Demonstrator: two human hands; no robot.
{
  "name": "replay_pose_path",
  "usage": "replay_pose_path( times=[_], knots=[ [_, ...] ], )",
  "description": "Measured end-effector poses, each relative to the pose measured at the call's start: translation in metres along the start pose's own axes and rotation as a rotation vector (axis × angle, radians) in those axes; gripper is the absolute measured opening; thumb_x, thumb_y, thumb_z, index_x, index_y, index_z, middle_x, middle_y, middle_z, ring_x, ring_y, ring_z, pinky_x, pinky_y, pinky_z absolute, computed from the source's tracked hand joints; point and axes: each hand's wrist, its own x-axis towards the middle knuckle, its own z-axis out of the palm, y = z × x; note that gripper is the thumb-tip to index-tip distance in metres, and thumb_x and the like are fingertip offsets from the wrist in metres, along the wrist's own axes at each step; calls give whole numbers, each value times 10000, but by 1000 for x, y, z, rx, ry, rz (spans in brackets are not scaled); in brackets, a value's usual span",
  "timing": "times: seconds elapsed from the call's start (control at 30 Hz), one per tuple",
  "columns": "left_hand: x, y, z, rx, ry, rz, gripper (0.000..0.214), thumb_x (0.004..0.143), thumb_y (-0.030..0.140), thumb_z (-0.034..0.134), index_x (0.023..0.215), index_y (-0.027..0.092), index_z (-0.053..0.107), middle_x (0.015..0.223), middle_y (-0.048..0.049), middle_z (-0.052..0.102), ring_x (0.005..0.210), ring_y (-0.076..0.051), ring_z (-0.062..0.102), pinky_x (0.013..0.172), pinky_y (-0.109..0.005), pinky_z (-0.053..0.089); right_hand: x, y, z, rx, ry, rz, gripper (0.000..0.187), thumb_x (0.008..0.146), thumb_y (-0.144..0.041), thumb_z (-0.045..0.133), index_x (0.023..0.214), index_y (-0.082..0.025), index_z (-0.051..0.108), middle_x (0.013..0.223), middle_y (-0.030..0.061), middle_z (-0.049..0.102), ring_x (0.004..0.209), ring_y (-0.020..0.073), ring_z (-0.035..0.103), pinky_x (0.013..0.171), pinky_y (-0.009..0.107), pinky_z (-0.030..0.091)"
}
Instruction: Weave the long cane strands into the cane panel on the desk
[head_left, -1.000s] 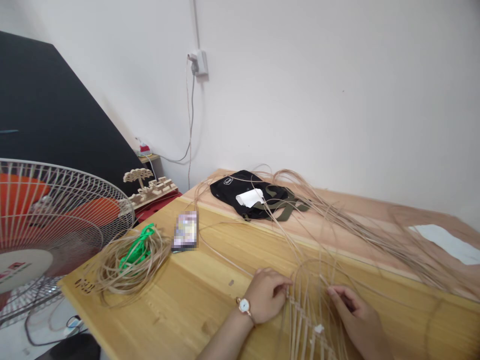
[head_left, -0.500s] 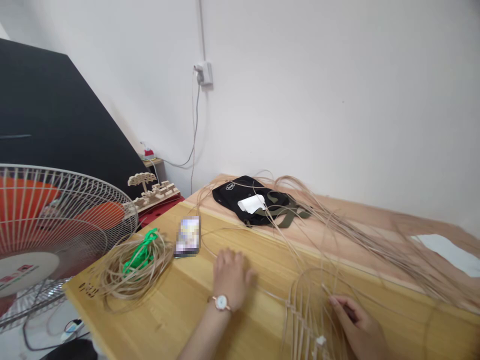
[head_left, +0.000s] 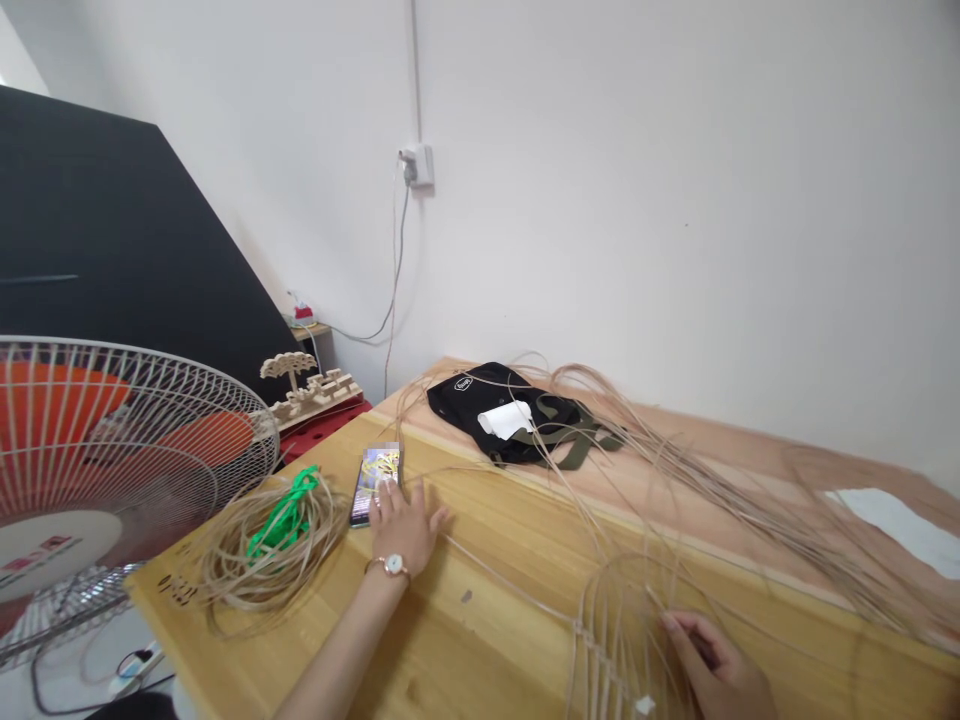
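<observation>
Left hand [head_left: 405,525] lies open, fingertips touching one phone [head_left: 375,478], beside one cane coil [head_left: 262,565]. Right hand [head_left: 712,660], half-curled, touches one woven cane frame [head_left: 615,640]; cannot tell if gripping.

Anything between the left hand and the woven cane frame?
No solid obstacle. The left hand is at the phone; only a thin cane strand lies along the wooden tabletop, running into the woven cane frame.

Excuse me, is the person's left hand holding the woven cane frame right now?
No, the left hand is at the phone, well away from the woven cane frame.
</observation>
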Motion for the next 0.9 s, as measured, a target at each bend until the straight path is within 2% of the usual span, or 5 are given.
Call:
replay_pose_path(
  times=[0.23, 0.37, 0.47, 0.6, 0.9],
  knots=[
    [-78, 45, -31, -589, -318, 501, 454, 773, 350, 449, 1202, 204, 420, 1257, -105, 407, 1183, -255, 317, 981, -408, 241, 1, -1, -4, 177, 61, -1, 356, 642, -540, 526, 711, -205, 623, 752, 18, 665, 755, 199, 600, 659, 231, 459],
    [-107, 62, -45, -912, -491, 684, 307, 756, 226, 474, 1058, 213, 525, 1144, -67, 497, 1088, -182, 418, 952, -312, 309, -13, -31, -19, 352, 40, 8, 379, 639, -547, 550, 691, -175, 594, 603, 5, 577, 528, 133, 507, 468, 213, 390],
    [-115, 77, -51, -1118, -506, 643, 243, 785, 243, 452, 998, 189, 557, 1024, -66, 561, 985, -165, 490, 888, -281, 365, -35, -61, -27, 456, -213, 43, 378, 672, -542, 540, 674, -165, 570, 456, -58, 394, 394, 65, 330, 378, 182, 256],
    [-122, 98, -57, -1376, -523, 530, 205, 789, 287, 473, 900, 167, 597, 900, -59, 602, 862, -159, 542, 790, -266, 413, -63, -85, -27, 502, -403, 14, 366, 711, -523, 521, 672, -161, 555, 442, -80, 338, 379, 39, 260, 383, 173, 211],
    [-133, 108, -68, -1677, -696, 495, 131, 722, 232, 573, 676, 118, 617, 644, -33, 572, 635, -129, 537, 657, -252, 425, -70, -82, -25, 681, -509, 44, 324, 755, -463, 512, 666, -154, 550, 351, -101, 307, 323, 32, 225, 361, 183, 170]
  ],
)
